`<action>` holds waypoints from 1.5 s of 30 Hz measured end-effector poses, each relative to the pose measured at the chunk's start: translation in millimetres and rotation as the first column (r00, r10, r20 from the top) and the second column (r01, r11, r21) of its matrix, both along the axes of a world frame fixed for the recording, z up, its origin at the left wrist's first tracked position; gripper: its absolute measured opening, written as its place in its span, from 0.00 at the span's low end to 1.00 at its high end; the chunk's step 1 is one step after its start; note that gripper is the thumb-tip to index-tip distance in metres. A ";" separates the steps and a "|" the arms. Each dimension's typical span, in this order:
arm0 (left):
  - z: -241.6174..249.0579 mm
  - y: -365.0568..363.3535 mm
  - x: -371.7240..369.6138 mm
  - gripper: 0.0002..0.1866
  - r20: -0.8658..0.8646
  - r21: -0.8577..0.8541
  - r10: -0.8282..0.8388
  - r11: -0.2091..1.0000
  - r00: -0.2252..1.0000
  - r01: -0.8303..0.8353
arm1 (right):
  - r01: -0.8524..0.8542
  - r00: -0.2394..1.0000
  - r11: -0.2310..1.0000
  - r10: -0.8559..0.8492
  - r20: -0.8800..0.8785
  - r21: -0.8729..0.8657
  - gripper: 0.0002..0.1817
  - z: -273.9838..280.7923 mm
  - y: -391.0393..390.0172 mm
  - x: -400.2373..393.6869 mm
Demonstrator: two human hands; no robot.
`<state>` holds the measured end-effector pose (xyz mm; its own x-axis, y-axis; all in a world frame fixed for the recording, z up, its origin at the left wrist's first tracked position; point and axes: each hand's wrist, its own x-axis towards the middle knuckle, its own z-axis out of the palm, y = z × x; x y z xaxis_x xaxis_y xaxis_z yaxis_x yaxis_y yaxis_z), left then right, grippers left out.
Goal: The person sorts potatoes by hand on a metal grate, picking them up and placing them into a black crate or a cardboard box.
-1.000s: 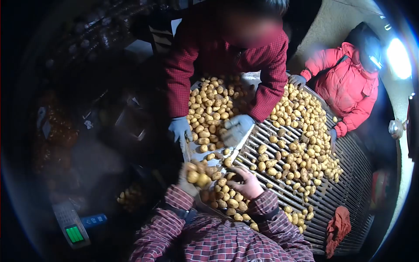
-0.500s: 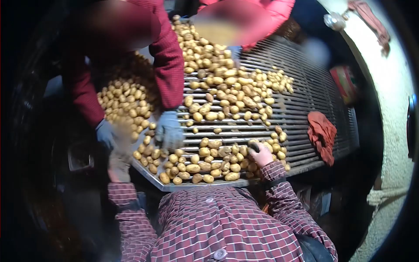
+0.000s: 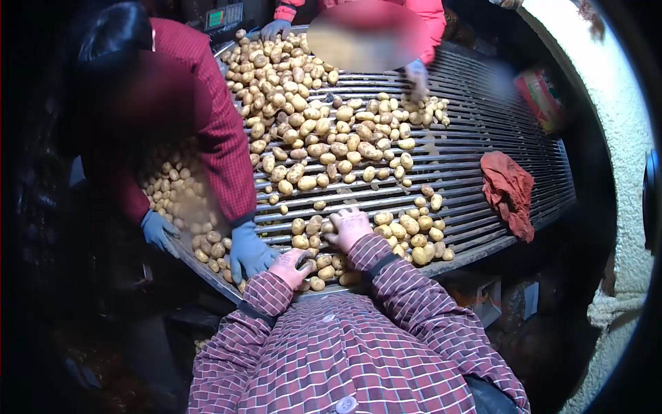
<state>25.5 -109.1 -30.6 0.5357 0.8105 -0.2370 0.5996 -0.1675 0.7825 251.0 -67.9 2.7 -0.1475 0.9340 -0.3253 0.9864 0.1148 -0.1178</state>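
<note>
My right hand [image 3: 349,228] lies over potatoes near the front of the slatted metal table [image 3: 469,148], fingers spread and reaching away from me. Beside it, my left hand [image 3: 291,268] is cupped at the front edge against several potatoes [image 3: 324,262], thumb apart from the fingers. Neither hand visibly grips a potato, though the undersides of both are hidden. To the right of my right hand sits a cluster of potatoes [image 3: 412,226]. A co-worker's blue-gloved hand [image 3: 249,252] rests flat just left of my left hand.
A larger potato pile [image 3: 296,103] covers the table's far left. Another heap [image 3: 176,186] lies by the co-worker in dark red [image 3: 224,131]. A person in a pink jacket [image 3: 426,24] reaches in from the far side. A red cloth [image 3: 508,193] lies on the right slats.
My left hand has moved right, from beyond the table's left edge onto the potatoes. My right hand has moved left from the right-hand cluster. Front-left potatoes have thinned out. The dark-red-sleeved co-worker has shifted left.
</note>
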 end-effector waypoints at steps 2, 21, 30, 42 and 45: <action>5.4 3.8 7.5 0.20 0.044 0.100 0.067 0.992 0.997 -0.071 | 0.210 0.887 0.977 -0.179 -0.425 0.027 0.26 8.4 2.3 25.5; 24.9 48.3 69.7 0.20 0.406 -0.888 0.897 0.341 0.177 0.309 | 0.256 0.460 0.923 -0.376 -0.804 -0.286 0.39 38.1 -36.9 60.1; 41.9 -27.8 -27.3 0.24 0.331 -0.901 0.937 0.349 -0.113 0.256 | 0.315 0.846 0.911 -0.143 -0.513 0.266 0.20 22.4 144.4 113.8; 12.7 -62.1 -65.0 0.24 0.434 -0.884 0.891 0.450 -0.136 0.127 | 0.304 0.952 0.938 -0.292 -0.093 0.166 0.21 -15.0 186.4 52.8; 13.7 -35.1 -46.4 0.27 0.437 -0.868 0.893 0.450 -0.108 0.211 | 0.270 0.935 0.961 -0.249 -0.252 0.055 0.20 -7.9 154.7 49.3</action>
